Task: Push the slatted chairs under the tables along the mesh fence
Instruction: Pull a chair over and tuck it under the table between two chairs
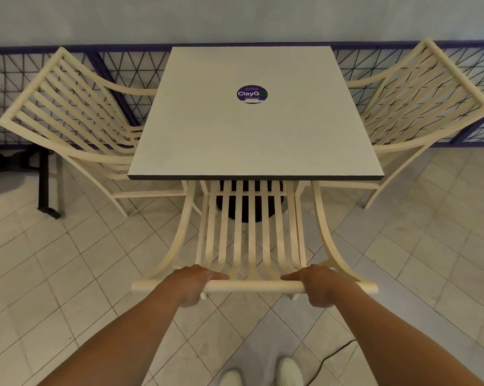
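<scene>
Tiled floor (pixel 68 260), white shoes (pixel 289 371) cut off at the frame's bottom.
Left hand (pixel 190 285) and right hand (pixel 321 285) clench the near slatted chair's (pixel 252 240) top rail; its seat hides under the table (pixel 254 129) against the mesh fence (pixel 124 65).

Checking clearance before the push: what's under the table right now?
Under the table: the near chair's front slats and a dark pedestal base. The tabletop hides everything farther in.

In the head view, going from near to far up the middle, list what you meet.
Shoes → top rail of the near chair held by both hands → table → round sticker → mesh fence → wall.
</scene>
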Motion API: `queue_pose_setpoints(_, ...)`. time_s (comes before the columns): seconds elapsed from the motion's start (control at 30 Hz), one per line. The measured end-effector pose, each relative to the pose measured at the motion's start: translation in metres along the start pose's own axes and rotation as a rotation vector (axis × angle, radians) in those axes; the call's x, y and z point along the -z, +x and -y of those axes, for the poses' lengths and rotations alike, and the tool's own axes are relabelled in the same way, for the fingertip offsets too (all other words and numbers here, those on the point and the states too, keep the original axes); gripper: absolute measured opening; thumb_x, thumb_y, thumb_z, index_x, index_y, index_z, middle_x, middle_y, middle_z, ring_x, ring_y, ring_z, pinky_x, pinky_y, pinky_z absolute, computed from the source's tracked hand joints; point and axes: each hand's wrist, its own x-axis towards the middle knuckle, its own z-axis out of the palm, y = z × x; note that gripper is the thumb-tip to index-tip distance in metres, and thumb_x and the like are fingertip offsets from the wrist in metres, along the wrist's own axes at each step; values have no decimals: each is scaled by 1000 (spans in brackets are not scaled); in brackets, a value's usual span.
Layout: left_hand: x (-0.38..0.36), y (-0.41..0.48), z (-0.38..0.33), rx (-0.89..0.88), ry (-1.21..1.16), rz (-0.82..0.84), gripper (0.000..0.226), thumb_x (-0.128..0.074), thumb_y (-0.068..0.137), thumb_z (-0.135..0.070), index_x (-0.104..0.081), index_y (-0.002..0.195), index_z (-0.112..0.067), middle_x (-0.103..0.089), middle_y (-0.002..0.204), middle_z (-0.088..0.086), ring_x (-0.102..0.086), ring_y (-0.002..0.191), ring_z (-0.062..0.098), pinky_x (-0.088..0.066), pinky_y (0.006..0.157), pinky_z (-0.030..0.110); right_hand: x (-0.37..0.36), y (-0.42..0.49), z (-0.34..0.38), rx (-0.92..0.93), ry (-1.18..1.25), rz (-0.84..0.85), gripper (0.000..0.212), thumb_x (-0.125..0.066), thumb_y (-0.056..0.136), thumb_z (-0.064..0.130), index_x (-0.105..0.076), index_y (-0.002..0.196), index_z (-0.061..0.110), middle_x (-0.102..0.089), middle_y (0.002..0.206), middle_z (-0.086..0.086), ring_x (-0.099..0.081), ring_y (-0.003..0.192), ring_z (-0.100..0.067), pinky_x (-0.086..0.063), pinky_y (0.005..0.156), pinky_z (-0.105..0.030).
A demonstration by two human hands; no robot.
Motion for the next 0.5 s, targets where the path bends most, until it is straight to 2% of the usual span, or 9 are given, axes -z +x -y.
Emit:
queue_pose_setpoints(0.23,-3,2,3,35,14,-3,85,-54,91,-2,-28,146,-60,-55,129,-3,-54,85,16,-48,73,29,1,1,-1,2,-40,0,74,-60,89,8,-34,148,44,-56,129,0,-59,110,-21,-49,97,-35)
queue_pose_setpoints(0.33,-6,2,5,55,7,-18,78,-60,88,-29,-22,148,-60,-53,137,-6,-60,103,17,-49,78,30,-1,-5,2,0,-61,-49,70,-61,91,26,-30,150,45,-56,132,3,-60,110,-18,-49,97,-35)
queue_pose_setpoints(0.4,-7,-1,2,50,29,-33,83,-64,82,-49,-18,151,-55,-52,140,-7,-58,113,17,-48,81,32,1,-12,4,-1,-78,-68,69,-60,91,42,-26,152,45,-56,134,3,-59,112,-19,-48,98,-37)
queue_pose_setpoints(0.5,-9,-11,-10,29,41,-60,92,-62,80,-63,-15,156,-43,-45,149,-6,-51,126,20,-45,96,38,-1,-24,12,-27,-93,-100,75,-58,89,53,-21,154,42,-57,135,2,-57,115,-22,-46,100,-41)
